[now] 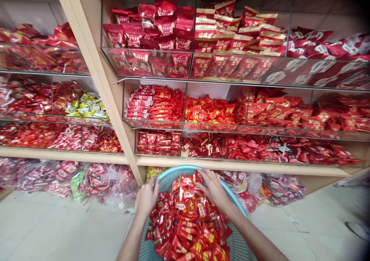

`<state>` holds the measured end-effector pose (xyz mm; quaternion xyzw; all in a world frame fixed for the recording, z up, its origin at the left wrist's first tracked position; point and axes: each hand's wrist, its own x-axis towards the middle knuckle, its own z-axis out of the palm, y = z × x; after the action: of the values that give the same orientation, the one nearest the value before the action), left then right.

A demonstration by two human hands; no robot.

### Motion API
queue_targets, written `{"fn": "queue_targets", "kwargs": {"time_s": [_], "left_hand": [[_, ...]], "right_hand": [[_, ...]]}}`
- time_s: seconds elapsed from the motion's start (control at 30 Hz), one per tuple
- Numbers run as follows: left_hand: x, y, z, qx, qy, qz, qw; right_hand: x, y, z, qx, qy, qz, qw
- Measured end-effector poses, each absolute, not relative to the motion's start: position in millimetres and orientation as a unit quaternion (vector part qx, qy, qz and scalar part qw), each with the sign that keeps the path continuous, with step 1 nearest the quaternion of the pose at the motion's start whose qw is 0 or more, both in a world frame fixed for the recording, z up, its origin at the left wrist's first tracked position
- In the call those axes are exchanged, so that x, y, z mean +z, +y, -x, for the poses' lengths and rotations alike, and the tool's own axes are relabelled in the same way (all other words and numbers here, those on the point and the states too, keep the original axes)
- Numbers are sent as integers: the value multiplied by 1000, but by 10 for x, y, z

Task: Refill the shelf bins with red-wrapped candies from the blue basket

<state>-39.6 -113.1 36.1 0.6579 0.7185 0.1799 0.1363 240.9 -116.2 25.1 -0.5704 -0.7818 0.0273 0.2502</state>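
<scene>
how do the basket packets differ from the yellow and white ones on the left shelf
The basket packets are mostly red; the shelf packets are yellow and white. The basket packets lie in a teal basket; the shelf packets sit behind a clear strip. Both lie in loose piles.

Basket (173, 171): teal plastic, smooth rim with a soft sheen, slatted sides. Candy packets (187, 222) in it: glossy red film, creased, bright glints. Gold-edged packs (202, 66) up top: shiny, foil-like wrap, crimped ends. Yellow packets (86, 105): glossy, crinkled film. Shelf frame (100, 72): pale, wood-look, smooth, mostly matt. Front strips (43, 58): clear, smooth, reflective; glass or acrylic, can't tell. Bags (121, 184) underneath: thin see-through plastic, wrinkled, shiny. Floor (58, 222): pale tile, smooth, slight gloss.
</scene>
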Motion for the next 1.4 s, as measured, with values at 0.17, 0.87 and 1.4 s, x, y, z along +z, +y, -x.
{"fn": "queue_targets", "kwargs": {"time_s": [0.17,0.87,1.4], "left_hand": [[354,-1131,395,185,718,-657,139],[310,-1109,412,200,715,-654,148],[309,-1117,421,202,715,-654,144]], "right_hand": [[622,-882,-2427,10,-786,547,287],[685,655,-1708,58,-765,642,25],[1046,455,-2077,268,-611,627,402]]}}
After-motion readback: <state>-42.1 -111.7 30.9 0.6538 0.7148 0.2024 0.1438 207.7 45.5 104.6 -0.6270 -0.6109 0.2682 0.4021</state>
